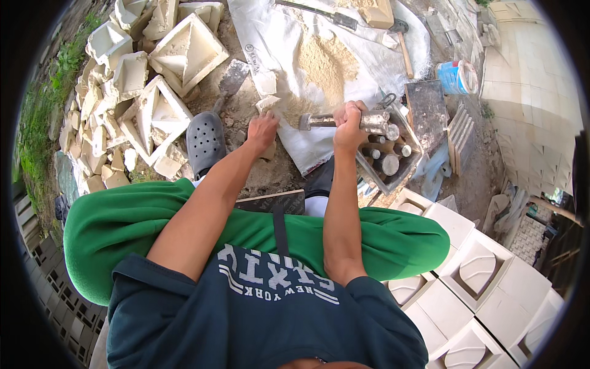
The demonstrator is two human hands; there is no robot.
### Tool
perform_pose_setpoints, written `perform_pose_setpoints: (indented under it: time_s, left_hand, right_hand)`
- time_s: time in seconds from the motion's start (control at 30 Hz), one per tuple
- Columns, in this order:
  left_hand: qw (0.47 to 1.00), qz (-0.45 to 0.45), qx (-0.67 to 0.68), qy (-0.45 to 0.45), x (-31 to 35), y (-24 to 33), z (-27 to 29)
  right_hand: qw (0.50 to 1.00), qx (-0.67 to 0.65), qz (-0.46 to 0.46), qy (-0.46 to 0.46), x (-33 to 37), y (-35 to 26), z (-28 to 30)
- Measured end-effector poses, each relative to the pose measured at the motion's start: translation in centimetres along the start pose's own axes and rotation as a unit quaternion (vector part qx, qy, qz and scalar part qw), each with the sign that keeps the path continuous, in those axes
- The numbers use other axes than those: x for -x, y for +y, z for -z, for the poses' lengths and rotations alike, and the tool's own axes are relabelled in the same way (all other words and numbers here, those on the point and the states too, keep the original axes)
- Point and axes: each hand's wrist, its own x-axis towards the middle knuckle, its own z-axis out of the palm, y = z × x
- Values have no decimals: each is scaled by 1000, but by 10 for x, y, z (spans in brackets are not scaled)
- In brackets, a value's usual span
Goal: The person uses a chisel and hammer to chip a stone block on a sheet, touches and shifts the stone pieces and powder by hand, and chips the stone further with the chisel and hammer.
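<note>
My right hand (348, 126) is closed around a dusty hammer-like tool (319, 121), held sideways with its narrow end pointing left. The tool's other end lies over a wooden box (410, 161) of round, pale-ended cylinders (389, 164), so where it stops is hard to tell. My left hand (263, 131) reaches down to the ground, its fingers bent at a broken cream chunk (268, 103). Whether they grip it is not clear. A heap of cream powder (326, 64) lies on a white sheet (310, 147) beyond both hands.
Broken cream moulded blocks (187, 54) pile up at the left. A trowel (233, 77) lies by my grey clog (206, 141). A blue-and-white bucket (456, 77) and dark board (426, 107) stand right of the box. Patterned cream blocks (476, 270) fill the lower right.
</note>
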Motion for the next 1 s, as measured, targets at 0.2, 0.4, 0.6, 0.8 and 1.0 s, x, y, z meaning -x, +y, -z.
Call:
perform_pose_setpoints:
  time_s: [0.2, 0.4, 0.6, 0.8, 1.0]
  left_hand:
    - [999, -24, 4, 47, 6, 2, -2]
    - [999, -25, -7, 28, 12, -1, -4]
    - [1000, -19, -9, 10, 7, 5, 7]
    - [1000, -8, -15, 6, 9, 3, 0]
    - [999, -26, -27, 25, 5, 2, 3]
  right_hand:
    - [995, -69, 70, -33, 19, -20, 14]
    - [1000, 6, -5, -14, 4, -1, 1]
    - [995, -22, 71, -60, 19, -22, 3]
    - [999, 9, -8, -29, -1, 1, -3]
    - [995, -23, 68, -64, 20, -33, -5]
